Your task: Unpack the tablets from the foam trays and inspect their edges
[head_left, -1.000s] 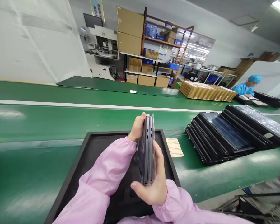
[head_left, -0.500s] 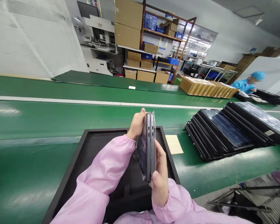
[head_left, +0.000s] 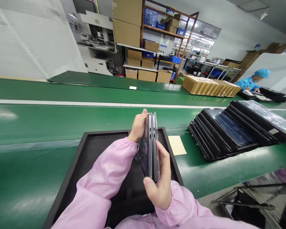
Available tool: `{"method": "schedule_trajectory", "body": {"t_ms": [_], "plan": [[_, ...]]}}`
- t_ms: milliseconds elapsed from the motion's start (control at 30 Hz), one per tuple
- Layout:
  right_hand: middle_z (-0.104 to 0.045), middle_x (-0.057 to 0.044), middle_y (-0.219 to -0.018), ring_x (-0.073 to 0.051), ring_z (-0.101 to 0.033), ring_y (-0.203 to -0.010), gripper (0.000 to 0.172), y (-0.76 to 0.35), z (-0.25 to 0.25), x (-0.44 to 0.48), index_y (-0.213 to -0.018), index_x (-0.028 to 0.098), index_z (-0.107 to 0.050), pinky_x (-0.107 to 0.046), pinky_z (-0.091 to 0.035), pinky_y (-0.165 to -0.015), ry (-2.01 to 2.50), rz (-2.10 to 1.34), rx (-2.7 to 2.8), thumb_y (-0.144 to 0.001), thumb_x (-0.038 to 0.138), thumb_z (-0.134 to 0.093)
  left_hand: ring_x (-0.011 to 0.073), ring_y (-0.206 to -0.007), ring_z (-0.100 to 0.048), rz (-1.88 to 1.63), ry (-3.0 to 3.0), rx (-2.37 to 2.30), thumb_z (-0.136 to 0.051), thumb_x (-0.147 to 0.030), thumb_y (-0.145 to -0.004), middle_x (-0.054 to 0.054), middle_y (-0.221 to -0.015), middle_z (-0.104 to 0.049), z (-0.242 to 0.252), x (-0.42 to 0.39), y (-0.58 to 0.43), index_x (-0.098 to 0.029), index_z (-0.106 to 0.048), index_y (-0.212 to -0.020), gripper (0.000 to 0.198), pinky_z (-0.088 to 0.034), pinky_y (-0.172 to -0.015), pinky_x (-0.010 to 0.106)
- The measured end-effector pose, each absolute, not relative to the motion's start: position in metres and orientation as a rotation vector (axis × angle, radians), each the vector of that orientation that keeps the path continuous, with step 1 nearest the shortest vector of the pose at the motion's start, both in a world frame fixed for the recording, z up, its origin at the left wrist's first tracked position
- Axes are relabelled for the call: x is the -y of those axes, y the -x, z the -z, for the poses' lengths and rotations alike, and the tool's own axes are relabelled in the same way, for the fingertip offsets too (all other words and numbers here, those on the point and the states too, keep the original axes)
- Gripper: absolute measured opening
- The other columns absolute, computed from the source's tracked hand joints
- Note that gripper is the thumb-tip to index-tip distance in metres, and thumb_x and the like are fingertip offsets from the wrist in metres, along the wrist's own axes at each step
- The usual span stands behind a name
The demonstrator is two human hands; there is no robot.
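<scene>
Two thin dark-grey tablets [head_left: 150, 146], face to face in clear plastic film, stand on edge between my hands. Small port openings show along their upward edges. My left hand [head_left: 138, 125] is closed around their far left end, thumb on top. At the near end, my right hand [head_left: 160, 173] grips them, fingers along the right side and thumb across the near corner. Below the tablets lies a black tray [head_left: 85, 156] with a raised rim, partly covered by my pink sleeves.
A sheet of small stickers [head_left: 177, 145] lies right of the tray on the green bench [head_left: 38, 124]. Beyond it lean stacked black-framed panels [head_left: 226, 130]. Cardboard dividers [head_left: 209, 86] stand farther back, near a person in blue [head_left: 250, 83]. A metal rack [head_left: 250, 203] is at lower right.
My right thumb has moved left, from the tablets' right side to across their near corner. The tablets stay in both hands, and the view has shifted slightly.
</scene>
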State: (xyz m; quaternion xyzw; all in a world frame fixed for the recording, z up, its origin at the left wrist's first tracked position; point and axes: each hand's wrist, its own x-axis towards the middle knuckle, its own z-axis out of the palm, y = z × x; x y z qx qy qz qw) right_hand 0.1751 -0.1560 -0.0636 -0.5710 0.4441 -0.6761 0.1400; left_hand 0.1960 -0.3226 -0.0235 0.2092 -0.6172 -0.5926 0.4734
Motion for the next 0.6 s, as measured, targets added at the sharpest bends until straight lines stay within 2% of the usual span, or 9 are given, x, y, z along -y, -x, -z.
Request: {"method": "schedule_trajectory", "body": {"t_ms": [133,300,600], "plan": [[-0.045,-0.013,-0.147,-0.032,-0.049,-0.137,0.062,-0.174,0.064,0.158,-0.148,0.028,-0.036,-0.047,-0.045,-0.112,1.667,1.959,-1.29,-0.092,0.042,-0.058,0.0101,-0.037,-0.037,1.458,-0.518,1.482,-0.047,-0.089,-0.07,0.0,-0.039,-0.044,0.025,0.323,-0.196,-0.022,-0.046,-0.044,0.072,-0.028,-0.04,0.028],[-0.048,-0.016,-0.142,-0.035,-0.053,-0.133,0.068,-0.171,0.065,0.161,-0.142,0.023,-0.038,-0.051,-0.048,-0.109,1.614,1.91,-1.318,-0.08,0.034,-0.064,0.0103,-0.038,-0.037,1.449,-0.545,1.461,-0.045,-0.091,-0.07,0.0,-0.04,-0.044,0.028,0.326,-0.197,-0.021,-0.046,-0.044,0.074,-0.03,-0.04,0.028],[-0.054,-0.013,-0.132,-0.034,-0.058,-0.124,0.083,-0.165,0.055,0.166,-0.142,0.026,-0.037,-0.048,-0.055,-0.097,1.573,1.799,-1.341,-0.065,0.022,-0.067,0.012,-0.042,-0.04,1.391,-0.592,1.463,-0.045,-0.091,-0.07,0.001,-0.043,-0.047,0.033,0.335,-0.197,-0.022,-0.045,-0.045,0.073,-0.032,-0.043,0.029]]}}
